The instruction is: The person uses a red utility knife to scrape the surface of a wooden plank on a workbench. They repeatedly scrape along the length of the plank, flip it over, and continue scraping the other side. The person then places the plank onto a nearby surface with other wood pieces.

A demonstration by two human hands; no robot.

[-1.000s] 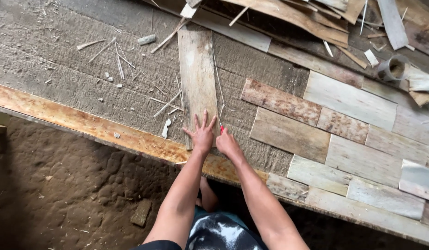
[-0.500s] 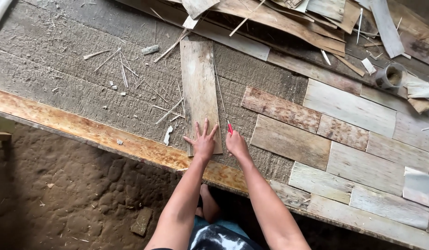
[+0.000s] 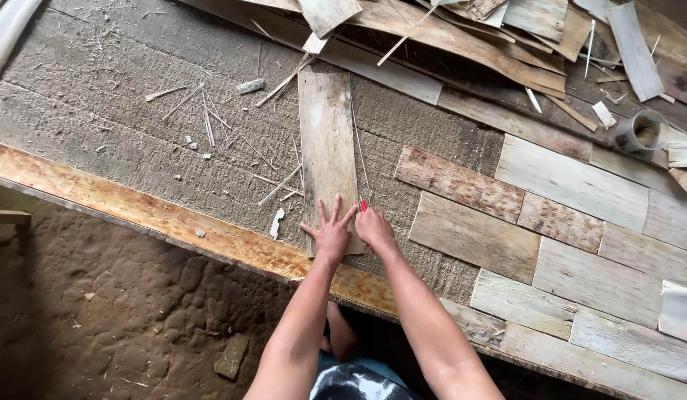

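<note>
- Left hand (image 3: pixel 332 233): fingers spread wide, palm flat, pressing down the near end of a pale wood strip (image 3: pixel 327 141). Grips nothing.
- Right hand (image 3: pixel 374 228): closed around a small red-tipped tool (image 3: pixel 363 205), prob. a blade or marker; can't tell which. Tip sits at the strip's right edge, just beside the left hand.
- Wood strip: lies lengthwise across the work board (image 3: pixel 136 141), near end close to the board's front edge, far end toward the scrap heap (image 3: pixel 462 37) along the back edge.
- Front edge: orange-stained rail (image 3: pixel 136 215); small white chip (image 3: pixel 277 222) just left of the strip.
- Right half of board: laid patchwork of veneer pieces (image 3: pixel 566 222), fitted edge to edge, apart from the strip.
- Back-right corner: tape roll (image 3: pixel 640 132) among offcuts.
- Left-middle of board: loose splinters (image 3: pixel 203 118).
- Below: dirt floor (image 3: pixel 99 311).
- Risk (judgement): tool runs close to the left fingers; a slip off the strip's edge could nick them. Strip held at one end only, so the far end may swing and skew the line. Thin wood could split along the grain.
</note>
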